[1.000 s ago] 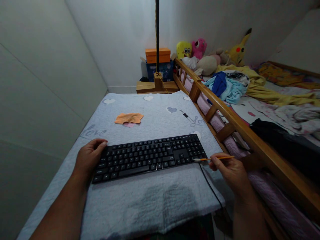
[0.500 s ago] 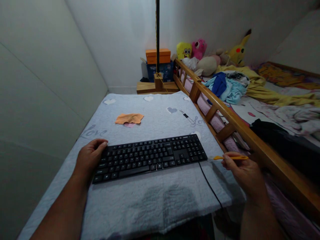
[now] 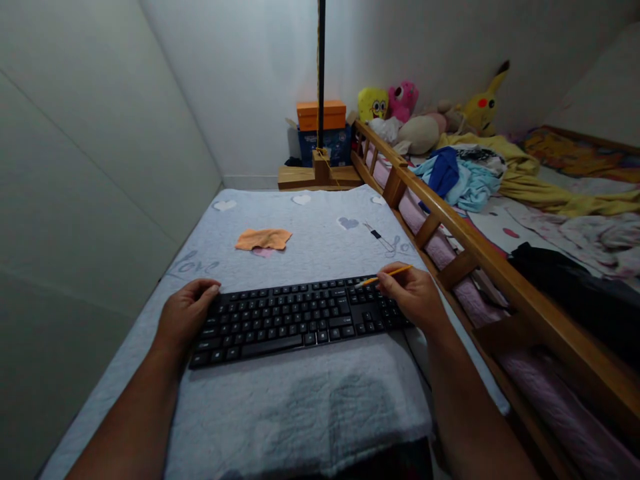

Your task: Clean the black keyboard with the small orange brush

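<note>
A black keyboard (image 3: 295, 319) lies across a pale grey quilted cloth (image 3: 300, 400) printed with hearts. My left hand (image 3: 186, 317) rests on the keyboard's left end, fingers curled over its top corner. My right hand (image 3: 413, 297) hovers over the number pad at the right end, pinching a thin orange-handled brush (image 3: 385, 276) whose tip points left at the top row of keys.
An orange rag (image 3: 263, 238) lies further back on the cloth. A wooden bed rail (image 3: 480, 257) runs along the right, with clothes and plush toys (image 3: 400, 100) beyond. A black pole on a wooden base (image 3: 320, 170) and boxes (image 3: 321, 115) stand at the far wall. A wall closes the left side.
My right hand has moved left and forward with the brush, from beside the keyboard's right edge to above the number pad. The left hand has stayed on the keyboard's left end.
</note>
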Available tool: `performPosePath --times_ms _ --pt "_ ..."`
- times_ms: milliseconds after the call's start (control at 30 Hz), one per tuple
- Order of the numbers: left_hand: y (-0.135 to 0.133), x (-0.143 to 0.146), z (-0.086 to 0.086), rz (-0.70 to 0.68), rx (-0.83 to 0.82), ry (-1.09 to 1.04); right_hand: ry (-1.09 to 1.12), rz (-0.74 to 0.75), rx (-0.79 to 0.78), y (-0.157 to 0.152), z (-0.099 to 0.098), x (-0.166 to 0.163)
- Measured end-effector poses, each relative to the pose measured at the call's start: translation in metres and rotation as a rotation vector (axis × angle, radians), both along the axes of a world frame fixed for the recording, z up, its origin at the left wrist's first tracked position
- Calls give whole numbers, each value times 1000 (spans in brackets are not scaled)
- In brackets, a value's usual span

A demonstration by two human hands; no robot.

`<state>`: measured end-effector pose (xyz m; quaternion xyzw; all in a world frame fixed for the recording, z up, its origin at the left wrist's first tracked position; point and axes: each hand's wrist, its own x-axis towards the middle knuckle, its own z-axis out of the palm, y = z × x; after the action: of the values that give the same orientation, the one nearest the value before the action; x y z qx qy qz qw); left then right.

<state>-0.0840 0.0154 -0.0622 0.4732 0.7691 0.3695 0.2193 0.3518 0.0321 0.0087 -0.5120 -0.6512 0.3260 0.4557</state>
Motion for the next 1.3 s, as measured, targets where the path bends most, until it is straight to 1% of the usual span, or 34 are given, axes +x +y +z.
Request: performPosePath --times_ms 167,333,400,500,567,600,767,867,1000,1100,1167,1300 --pt "1 -1 -5 -8 32 16 32 15 -16 10 -12 -18" --pt "1 -1 -4 -4 34 15 -40 -9 -14 12 -22 -18" --pt "1 -1 -4 -12 35 20 -102 -45 9 13 -22 -15" --pt "1 -2 -5 -20 49 40 -181 -152 73 14 -20 -9" --pt "1 -3 -6 -23 61 48 -185 -210 95 14 -19 -7" --pt "1 -3 -7 -25 61 49 -169 -216 87 13 -18 -8" --pt "2 -1 -3 -19 39 38 -59 -108 -23 14 -24 -17" --pt "1 2 1 -21 37 27 -110 -102 -22 17 -27 -17" --pt "1 3 1 -22 46 20 -216 -208 46 19 -28 -8" --pt "1 1 -2 -7 46 8 -191 -272 96 16 -27 -4" --pt "2 1 -3 17 60 -1 -143 -258 115 13 -27 -5" --pt "3 2 -2 64 84 -29 -98 -131 108 9 -30 -14"
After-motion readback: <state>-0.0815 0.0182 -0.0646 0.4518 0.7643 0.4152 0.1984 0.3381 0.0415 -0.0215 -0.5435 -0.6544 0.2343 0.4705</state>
